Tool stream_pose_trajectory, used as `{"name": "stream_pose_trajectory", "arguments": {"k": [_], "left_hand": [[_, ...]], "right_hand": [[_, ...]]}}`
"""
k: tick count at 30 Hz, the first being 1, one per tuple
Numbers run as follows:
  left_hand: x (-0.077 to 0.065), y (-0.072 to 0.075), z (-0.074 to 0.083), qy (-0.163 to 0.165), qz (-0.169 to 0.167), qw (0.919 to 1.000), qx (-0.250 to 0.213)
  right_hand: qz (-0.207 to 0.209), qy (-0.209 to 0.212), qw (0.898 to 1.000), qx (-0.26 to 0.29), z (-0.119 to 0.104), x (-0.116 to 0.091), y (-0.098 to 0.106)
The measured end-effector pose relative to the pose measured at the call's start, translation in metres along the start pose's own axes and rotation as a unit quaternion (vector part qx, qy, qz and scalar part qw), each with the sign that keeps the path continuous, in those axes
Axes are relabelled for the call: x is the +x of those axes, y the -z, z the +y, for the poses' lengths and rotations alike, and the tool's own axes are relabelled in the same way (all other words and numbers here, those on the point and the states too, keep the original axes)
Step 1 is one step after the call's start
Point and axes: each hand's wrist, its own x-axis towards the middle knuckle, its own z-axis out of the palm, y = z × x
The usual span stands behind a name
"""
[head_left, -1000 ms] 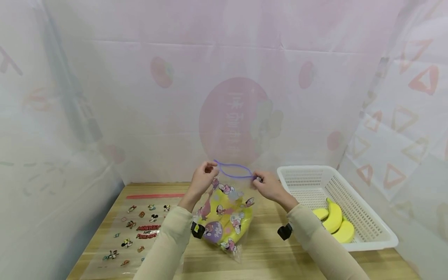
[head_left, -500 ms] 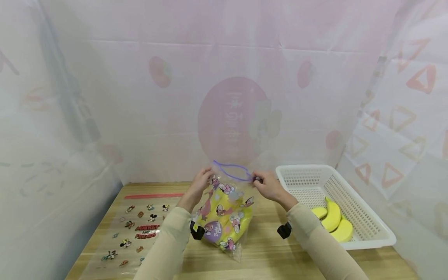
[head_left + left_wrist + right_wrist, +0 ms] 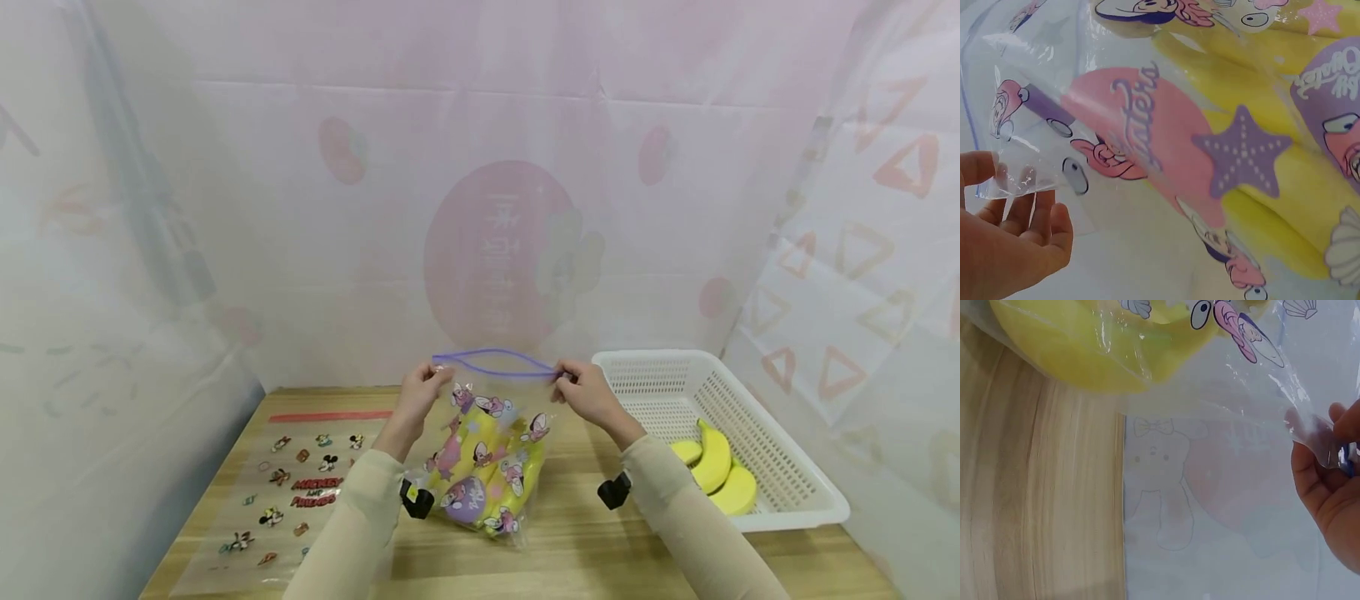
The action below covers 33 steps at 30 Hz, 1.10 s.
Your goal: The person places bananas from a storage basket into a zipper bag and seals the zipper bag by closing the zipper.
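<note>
A clear zip bag (image 3: 480, 454) with pink and purple cartoon prints hangs between the two hands, with yellow bananas (image 3: 1266, 231) inside it. Its blue-purple zip edge runs across the top, and the mouth gapes in a narrow slit. At the bag's upper left corner, the left hand (image 3: 420, 396) pinches the plastic between thumb and fingers; the left wrist view shows the corner between them. The right hand (image 3: 588, 392) grips the opposite corner, where the plastic gathers into folds (image 3: 1329, 447) under the thumb.
On the right of the wooden table (image 3: 577, 533) stands a white perforated basket (image 3: 795, 467) with several bananas (image 3: 712, 458) in it. A flat clear bag (image 3: 315, 454) with a red strip and cartoon prints lies on the left. Printed white sheeting (image 3: 360, 250) encloses the table.
The left hand slid down the bag's side, then took its upper left corner again. Both hands have drawn slightly apart, stretching the mouth wider and straighter.
</note>
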Motion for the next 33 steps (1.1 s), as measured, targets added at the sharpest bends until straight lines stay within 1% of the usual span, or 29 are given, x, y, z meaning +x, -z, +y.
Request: {"name": "stream_pose_trajectory", "arguments": {"k": [6,10,13,18,23,25,29,33], "left_hand": [[-0.007,0.009,-0.005,0.013,0.003,0.9992,-0.037],[-0.009,0.013,-0.008,0.009,0.006,0.9989,-0.046],[-0.012,0.015,-0.01,0.004,0.001,0.9987,-0.051],[-0.017,0.017,-0.011,-0.008,-0.004,0.999,-0.044],[-0.023,0.019,-0.008,-0.014,-0.015,0.9995,-0.024],[-0.026,0.021,-0.004,-0.015,-0.013,0.9996,-0.017],[-0.03,0.024,0.002,-0.017,-0.003,0.9998,-0.008],[-0.031,0.03,0.006,-0.021,-0.007,0.9997,-0.009]], "right_hand": [[0.015,-0.017,1.0,0.019,0.005,0.0,0.0],[0.026,-0.028,0.999,0.031,0.008,0.0,-0.001],[0.034,-0.031,0.998,0.04,0.009,0.0,-0.002],[0.048,-0.031,0.997,0.053,0.011,0.0,-0.003],[0.059,-0.047,0.996,0.04,0.013,0.0,-0.002],[0.056,-0.051,0.996,0.04,0.013,0.0,-0.001],[0.05,-0.042,0.997,0.045,0.013,0.0,0.0],[0.057,-0.025,0.997,0.039,0.013,0.002,0.001]]}}
